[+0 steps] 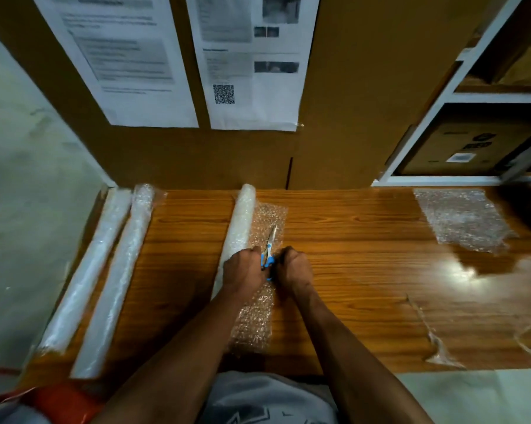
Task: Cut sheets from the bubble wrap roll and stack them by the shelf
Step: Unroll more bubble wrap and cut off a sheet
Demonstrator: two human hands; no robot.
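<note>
A bubble wrap roll [238,237] lies lengthwise on the wooden table [349,270], with a strip of unrolled bubble wrap [258,319] spread to its right. Blue-handled scissors [269,246] point away from me over that strip, blades slightly apart. My right hand [293,267] grips the scissor handles. My left hand [244,269] sits against the roll, fingers curled on the wrap right beside the handles. Cut sheets [462,218] lie stacked at the far right, by the white shelf [426,142].
Two more wrapped rolls [90,270] [120,264] lie along the table's left edge. Thin plastic scraps [438,347] lie at the front right. A cardboard wall [349,102] with taped papers stands behind the table. A cardboard box [469,148] fills the shelf.
</note>
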